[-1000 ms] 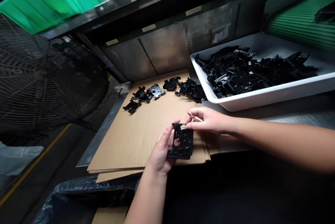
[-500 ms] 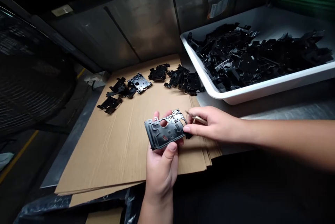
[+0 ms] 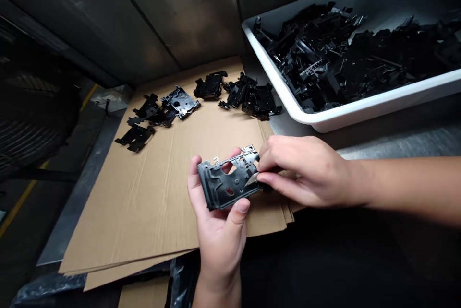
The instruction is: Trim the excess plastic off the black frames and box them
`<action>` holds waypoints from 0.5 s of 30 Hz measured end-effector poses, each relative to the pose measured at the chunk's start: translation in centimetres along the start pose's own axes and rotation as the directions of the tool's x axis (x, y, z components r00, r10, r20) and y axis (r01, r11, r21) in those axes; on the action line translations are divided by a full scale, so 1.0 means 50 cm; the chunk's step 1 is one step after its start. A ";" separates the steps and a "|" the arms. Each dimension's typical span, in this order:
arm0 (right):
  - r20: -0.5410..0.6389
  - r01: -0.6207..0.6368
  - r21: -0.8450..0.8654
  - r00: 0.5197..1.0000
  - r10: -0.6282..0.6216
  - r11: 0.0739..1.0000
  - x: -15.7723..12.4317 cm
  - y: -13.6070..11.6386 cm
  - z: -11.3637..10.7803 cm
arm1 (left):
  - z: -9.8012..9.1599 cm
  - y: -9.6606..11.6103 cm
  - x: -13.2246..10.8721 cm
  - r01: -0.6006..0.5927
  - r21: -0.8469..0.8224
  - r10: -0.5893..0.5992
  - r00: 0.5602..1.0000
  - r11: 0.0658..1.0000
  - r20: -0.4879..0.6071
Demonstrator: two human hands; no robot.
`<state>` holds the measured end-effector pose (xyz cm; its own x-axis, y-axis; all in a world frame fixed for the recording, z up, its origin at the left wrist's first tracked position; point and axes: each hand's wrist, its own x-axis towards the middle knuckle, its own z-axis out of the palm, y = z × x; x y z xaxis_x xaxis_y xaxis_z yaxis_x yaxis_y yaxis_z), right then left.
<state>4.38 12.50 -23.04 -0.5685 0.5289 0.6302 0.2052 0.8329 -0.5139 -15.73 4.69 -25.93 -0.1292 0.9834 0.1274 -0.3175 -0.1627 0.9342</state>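
Note:
My left hand [image 3: 219,231] grips a flat black plastic frame part [image 3: 227,182] from below, thumb on its lower edge and fingers behind it, above the near edge of a cardboard sheet [image 3: 162,188]. My right hand [image 3: 302,169] is closed in a pinch on a small blade [image 3: 252,178], whose tip rests against the frame's right end. Several similar black parts [image 3: 201,99] lie scattered at the far side of the cardboard.
A white tray [image 3: 345,113] heaped with black plastic parts stands at the right on a metal bench [image 3: 406,140]. A metal back panel [image 3: 173,15] rises behind the cardboard. A fan grille [image 3: 32,125] sits at the left, the floor with a yellow line below it.
The frame part has been turned from edge-on to flat-facing in my left hand. My right hand has closed in on its right end with the blade. The view has tilted downward.

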 end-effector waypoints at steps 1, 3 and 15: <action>0.009 0.010 -0.019 1.000 -0.010 1.000 0.001 -0.003 -0.002 | 0.001 0.001 0.000 -0.004 0.008 0.004 1.000 1.000 -0.010; 0.017 0.020 -0.074 1.000 -0.018 0.997 0.002 -0.009 -0.006 | 0.001 0.003 -0.002 -0.011 0.020 0.011 1.000 1.000 -0.022; 0.054 0.038 -0.163 0.998 -0.030 0.986 0.001 -0.018 -0.015 | 0.007 0.009 -0.006 -0.012 0.125 0.018 0.999 0.992 -0.049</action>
<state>4.77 11.89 -22.10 -0.6164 0.4942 0.6130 0.3100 0.8680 -0.3880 -15.51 4.34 -25.45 -0.1808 0.9752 0.1279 -0.1963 -0.1632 0.9669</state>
